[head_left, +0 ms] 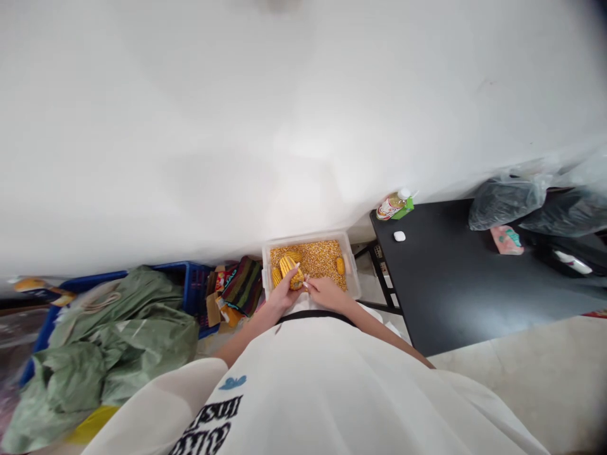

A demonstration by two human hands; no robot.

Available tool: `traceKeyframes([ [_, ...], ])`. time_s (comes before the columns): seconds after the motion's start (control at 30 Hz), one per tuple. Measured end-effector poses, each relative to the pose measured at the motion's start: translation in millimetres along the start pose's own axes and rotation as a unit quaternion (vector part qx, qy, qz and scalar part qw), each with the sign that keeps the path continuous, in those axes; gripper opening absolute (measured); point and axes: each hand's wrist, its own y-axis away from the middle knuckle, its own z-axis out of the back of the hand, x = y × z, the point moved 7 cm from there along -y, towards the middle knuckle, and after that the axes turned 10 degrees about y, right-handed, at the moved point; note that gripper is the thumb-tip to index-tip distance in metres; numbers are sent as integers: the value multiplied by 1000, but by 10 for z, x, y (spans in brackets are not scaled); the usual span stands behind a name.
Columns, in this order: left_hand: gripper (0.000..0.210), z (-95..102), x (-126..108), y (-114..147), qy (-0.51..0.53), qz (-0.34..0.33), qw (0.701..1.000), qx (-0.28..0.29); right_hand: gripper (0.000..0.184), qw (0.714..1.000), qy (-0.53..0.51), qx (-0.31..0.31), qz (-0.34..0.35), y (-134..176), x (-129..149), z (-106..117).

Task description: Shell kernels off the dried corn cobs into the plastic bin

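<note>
My left hand (283, 292) is wrapped around a yellow ear of corn (288, 264), holding it tilted above a clear plastic bin (353, 268). Close beside its lower end is my right hand (326, 293), fingers closed in a pinch. Whatever sits in that pinch is too small to make out. Loose corn kernels (317, 258) cover the bin's floor. Other ears lie on them: one ear (340, 265) at the right side, and two more partly hidden behind my left hand and the held ear.
Right of the bin stands a black table (441, 278) with a bottle (389, 206), a small white case (399, 236), a pink packet (506, 240) and plastic bags (509, 199). To the left, a blue crate (190, 291) holds green sheeting (137, 316). A white wall (303, 126) rises behind.
</note>
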Motion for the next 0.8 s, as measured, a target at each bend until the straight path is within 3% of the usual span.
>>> traceKeyframes([
  [0.13, 30, -83, -13, 50, 65, -5, 998, 21, 36, 993, -57, -74, -70, -23, -93, 91],
  [0.23, 26, -184, -24, 109, 58, -15, 998, 23, 41, 978, -123, -103, -133, -80, -136, 156],
  [0.33, 23, -370, -59, 185, 11, -46, 998, 33, 43, 965, -166, -113, -166, -158, -90, 222],
  [0.57, 35, -829, -87, 311, 60, -89, 990, 93, 41, 914, -229, -255, -216, -109, -56, 515],
  [0.67, 35, -865, -60, 305, 79, -90, 990, 78, 40, 908, -239, -264, -220, -62, -74, 559],
  [0.8, 30, -858, -44, 300, 85, -102, 989, 59, 39, 921, -208, -242, -225, -42, -105, 542],
])
